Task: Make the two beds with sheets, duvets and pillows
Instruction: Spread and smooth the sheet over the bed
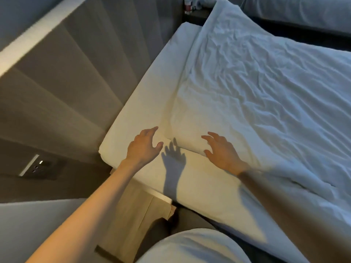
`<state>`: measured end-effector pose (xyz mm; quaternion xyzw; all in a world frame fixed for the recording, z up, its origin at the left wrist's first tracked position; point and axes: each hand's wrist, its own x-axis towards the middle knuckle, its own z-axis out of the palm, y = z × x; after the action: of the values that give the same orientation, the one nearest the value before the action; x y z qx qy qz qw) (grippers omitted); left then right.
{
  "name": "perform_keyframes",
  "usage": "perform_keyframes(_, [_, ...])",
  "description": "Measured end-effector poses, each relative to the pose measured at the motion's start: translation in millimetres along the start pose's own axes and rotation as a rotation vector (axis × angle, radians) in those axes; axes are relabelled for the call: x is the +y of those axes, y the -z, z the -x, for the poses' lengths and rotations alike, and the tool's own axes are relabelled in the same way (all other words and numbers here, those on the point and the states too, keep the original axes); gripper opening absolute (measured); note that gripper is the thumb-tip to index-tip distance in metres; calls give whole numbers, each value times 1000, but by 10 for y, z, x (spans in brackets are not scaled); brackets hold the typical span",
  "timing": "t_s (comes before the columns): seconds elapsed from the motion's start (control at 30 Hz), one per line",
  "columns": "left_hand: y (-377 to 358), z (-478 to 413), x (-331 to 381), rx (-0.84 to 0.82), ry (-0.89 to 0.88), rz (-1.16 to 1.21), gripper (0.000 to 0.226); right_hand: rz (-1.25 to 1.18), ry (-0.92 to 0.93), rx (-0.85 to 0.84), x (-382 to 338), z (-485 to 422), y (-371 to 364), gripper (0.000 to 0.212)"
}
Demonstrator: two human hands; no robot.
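Duvet: white, heavily creased, spread over the bed from frame centre out to 3 o'clock. Its top edge runs from 12 o'clock down toward 6 o'clock, and the near corner lies just below centre.

Sheet: smooth white strip, bare at 9 o'clock of the duvet along the head end. It carries on round the near mattress corner toward 6 o'clock.

Right hand: over the duvet's near corner, fingers straight and spread, gripping nothing. Cannot tell whether it touches the fabric.

Left hand: at 9 o'clock of the right hand, apart from it, over the bare sheet. Fingers loosely spread, holding nothing.

Hand shadow: falls on the sheet between the two hands.

Headboard: grey padded panels, at 9 to 10 o'clock of the bed.

Socket panel: at 8 o'clock, low on the wall side.

Wooden bedside cabinet: at 7 o'clock, beside the left forearm.

Second bed: at 1 o'clock, beyond a dark gap.
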<state>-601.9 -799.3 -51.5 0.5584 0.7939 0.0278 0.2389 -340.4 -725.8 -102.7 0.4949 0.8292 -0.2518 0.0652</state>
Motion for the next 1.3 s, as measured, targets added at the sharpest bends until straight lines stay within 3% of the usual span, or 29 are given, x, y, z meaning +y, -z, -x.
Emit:
perform_keyframes(0.13, [-41,-573,-191,-87,0,60,64,-64,-128,-63,-39,-337,-80,57])
perform_keyframes(0.33, [-459,-1281,-289,-243,-12,181,87,-145,-204,51,-54,-688,-360,71])
perform_keyframes(0.5, [-1011,-1798,-458,-380,-25,303,119,7,-343,-59,20,-1064,-733,91])
perform_keyframes(0.57, [-1215,-1952,-550,-402,-19,343,129,102,-332,13,97,-1171,-891,96])
perform_keyframes(0.63, [-1405,-2078,-630,-439,-30,378,136,138,-301,94,155,-1255,-1036,86])
perform_keyframes(0.67, [-1469,-2132,-642,-448,-43,396,138,152,-275,139,189,-1288,-1107,70])
perform_keyframes(0.73, [-1546,-2233,-613,-447,-52,478,130,222,-234,221,240,-1333,-1154,32])
perform_keyframes(0.77, [-1554,-2264,-565,-439,-30,530,121,261,-225,247,260,-1357,-1129,25])
perform_keyframes(0.9, [-1426,-2352,-268,-446,88,610,93,260,-228,368,280,-1352,-824,23])
perform_keyframes(1.0, [-1131,-2509,57,-384,77,664,59,79,-301,611,347,-1468,-247,5])
perform_keyframes(1.07, [-802,-2687,374,-272,17,812,48,-153,-422,781,481,-1653,273,11])
perform_keyframes(1.17, [-346,-2984,858,-201,-129,1000,50,-408,-656,981,851,-1955,779,28])
perform_keyframes(1.23, [-272,-3109,1035,-202,-227,909,57,-454,-702,938,1013,-2157,837,31])
perform_keyframes(1.3, [-433,-3194,1015,-179,-276,703,65,-455,-651,652,1089,-2306,643,45])
